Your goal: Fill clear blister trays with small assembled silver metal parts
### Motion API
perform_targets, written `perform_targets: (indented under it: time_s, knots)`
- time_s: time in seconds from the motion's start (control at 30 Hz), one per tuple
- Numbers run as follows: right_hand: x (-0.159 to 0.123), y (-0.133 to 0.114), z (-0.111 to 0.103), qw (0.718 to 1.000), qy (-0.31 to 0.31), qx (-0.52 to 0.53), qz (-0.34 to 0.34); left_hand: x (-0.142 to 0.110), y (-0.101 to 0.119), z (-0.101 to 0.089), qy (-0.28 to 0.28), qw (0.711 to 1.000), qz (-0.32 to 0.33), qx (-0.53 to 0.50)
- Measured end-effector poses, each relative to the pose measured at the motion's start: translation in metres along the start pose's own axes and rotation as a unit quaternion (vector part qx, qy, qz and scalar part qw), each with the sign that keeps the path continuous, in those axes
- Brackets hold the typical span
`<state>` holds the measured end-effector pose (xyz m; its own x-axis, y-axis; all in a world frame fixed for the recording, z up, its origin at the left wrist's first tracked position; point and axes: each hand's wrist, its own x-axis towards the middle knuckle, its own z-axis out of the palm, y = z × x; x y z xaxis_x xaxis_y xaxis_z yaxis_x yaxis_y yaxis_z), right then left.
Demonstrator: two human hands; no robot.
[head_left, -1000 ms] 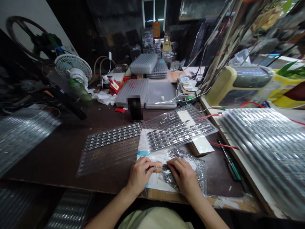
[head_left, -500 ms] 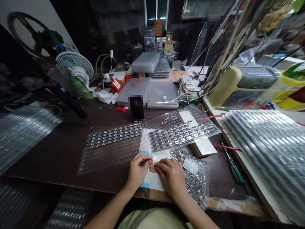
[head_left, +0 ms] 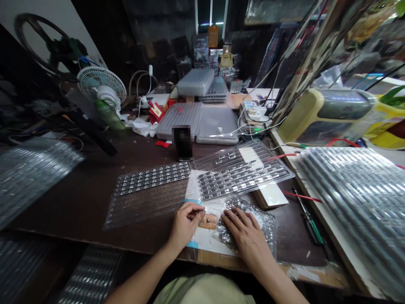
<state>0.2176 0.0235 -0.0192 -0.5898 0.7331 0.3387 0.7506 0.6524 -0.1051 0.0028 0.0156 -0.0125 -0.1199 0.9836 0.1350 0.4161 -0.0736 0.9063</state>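
Note:
My left hand is curled at the table's front edge, its fingertips pinched on a small tan piece that lies on white paper. My right hand lies just to the right of it, fingers spread flat on a clear bag of small silvery parts. Beyond the hands a clear blister tray with rows of small dark parts rests partly on a white strip. Left of that lies another clear tray, its far rows filled.
A small dark object stands at mid-table. A white desk fan is at the back left. Stacked clear trays fill the right side, others the left. A green-handled tool lies to the right. Cables and lidded boxes crowd the back.
My right hand has moved off the tan piece to the right and now lies flat on the bag of parts. My left hand has stayed pinched at the piece.

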Motion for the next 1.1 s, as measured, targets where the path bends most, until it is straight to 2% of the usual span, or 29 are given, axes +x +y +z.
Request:
perform_targets:
  time_s: [0.1, 0.23, 0.47, 0.73, 0.87, 0.97, 1.03, 1.1]
  knots:
    - [-0.006, 0.006, -0.004, 1.000, 0.017, 0.018, 0.001, 0.000, 0.005, 0.004, -0.014, 1.000, 0.017, 0.021]
    - [-0.001, 0.003, -0.004, 0.997, 0.035, 0.060, 0.030, -0.004, 0.011, 0.013, -0.033, 0.996, 0.062, 0.054]
    - [0.003, 0.002, 0.000, 0.986, 0.105, 0.111, 0.060, -0.008, 0.008, 0.020, -0.054, 0.986, 0.102, 0.122]
    - [0.004, 0.001, -0.001, 0.985, 0.105, 0.121, 0.065, -0.007, 0.009, 0.021, -0.067, 0.980, 0.114, 0.147]
    - [0.004, 0.002, 0.000, 0.988, 0.098, 0.104, 0.052, -0.009, 0.008, 0.024, -0.073, 0.984, 0.107, 0.122]
    - [0.004, 0.004, -0.001, 0.989, 0.093, 0.106, 0.048, 0.001, 0.005, 0.015, -0.052, 0.990, 0.097, 0.091]
    - [0.005, 0.003, -0.004, 0.987, 0.091, 0.116, 0.060, 0.018, 0.000, -0.001, -0.010, 0.990, 0.089, 0.108]
    - [0.007, -0.001, -0.008, 0.986, 0.089, 0.120, 0.076, 0.040, -0.007, -0.024, 0.046, 0.980, 0.087, 0.172]
